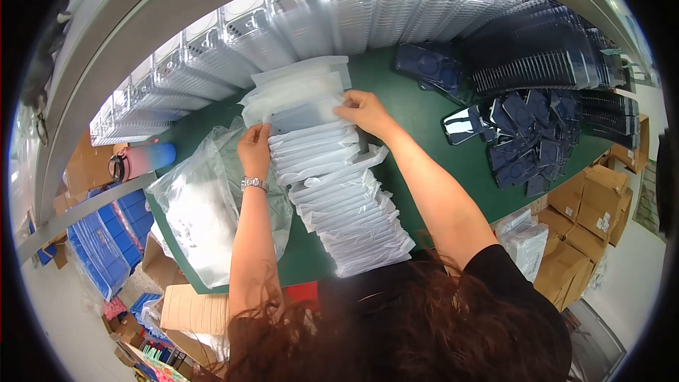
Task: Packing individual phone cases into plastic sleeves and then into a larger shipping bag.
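Observation:
A clear phone case (303,117) lies across the far part of a long row of white wrapped packets (346,205), between my two hands. The fingers of my left hand (254,147) pinch its left end, near some small dark spots. At its right end, my right hand (364,110) grips the edge between thumb and fingers. Just beyond the case rest several flat, whitish translucent sleeves (300,81). Whether the case is partly inside a sleeve, I cannot tell. The wrapped packets overlap one another and run back toward my body.
Tall stacks of clear cases (304,18) curve along the back of the green table (417,184). Dark blue cases (527,131) are heaped at the right. On the left are a large plastic bag (201,212) and a pink-and-blue bottle (145,159). Cardboard boxes (583,201) stand beyond the right edge.

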Action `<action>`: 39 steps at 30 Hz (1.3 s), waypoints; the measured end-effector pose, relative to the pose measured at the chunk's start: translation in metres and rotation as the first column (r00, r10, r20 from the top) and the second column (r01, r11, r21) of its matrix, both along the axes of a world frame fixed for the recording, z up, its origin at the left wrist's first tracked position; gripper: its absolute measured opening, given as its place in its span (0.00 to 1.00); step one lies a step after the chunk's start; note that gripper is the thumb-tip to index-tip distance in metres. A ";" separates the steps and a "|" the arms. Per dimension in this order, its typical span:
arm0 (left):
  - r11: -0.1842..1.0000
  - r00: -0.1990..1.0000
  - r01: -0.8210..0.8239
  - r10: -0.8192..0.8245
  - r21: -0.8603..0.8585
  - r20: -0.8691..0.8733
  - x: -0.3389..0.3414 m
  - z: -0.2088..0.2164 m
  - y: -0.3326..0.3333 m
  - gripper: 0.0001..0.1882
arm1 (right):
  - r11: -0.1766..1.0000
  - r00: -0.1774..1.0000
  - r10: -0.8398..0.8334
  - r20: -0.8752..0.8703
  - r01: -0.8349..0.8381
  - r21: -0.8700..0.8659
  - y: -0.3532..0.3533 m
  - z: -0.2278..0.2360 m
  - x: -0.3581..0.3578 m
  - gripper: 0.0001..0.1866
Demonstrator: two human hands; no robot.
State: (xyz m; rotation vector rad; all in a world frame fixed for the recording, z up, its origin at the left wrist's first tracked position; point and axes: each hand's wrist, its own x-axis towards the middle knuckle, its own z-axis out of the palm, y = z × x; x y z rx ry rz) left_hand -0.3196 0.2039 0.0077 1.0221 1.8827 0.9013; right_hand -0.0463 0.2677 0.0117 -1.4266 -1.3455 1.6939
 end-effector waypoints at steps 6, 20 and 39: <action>0.989 0.994 -0.052 0.065 0.141 -0.092 0.002 -0.019 0.002 0.12 | 0.996 0.994 -0.087 -0.069 0.088 0.012 0.009 -0.006 0.020 0.14; 0.982 0.956 -0.077 0.024 0.173 0.292 -0.009 0.004 -0.043 0.17 | 0.619 0.567 -0.746 0.350 0.397 0.677 -0.039 0.045 0.183 0.14; 0.982 0.996 -0.041 0.055 0.183 -0.072 -0.002 -0.026 -0.025 0.11 | 1.000 0.990 0.020 0.142 -0.022 0.017 -0.012 -0.004 -0.003 0.15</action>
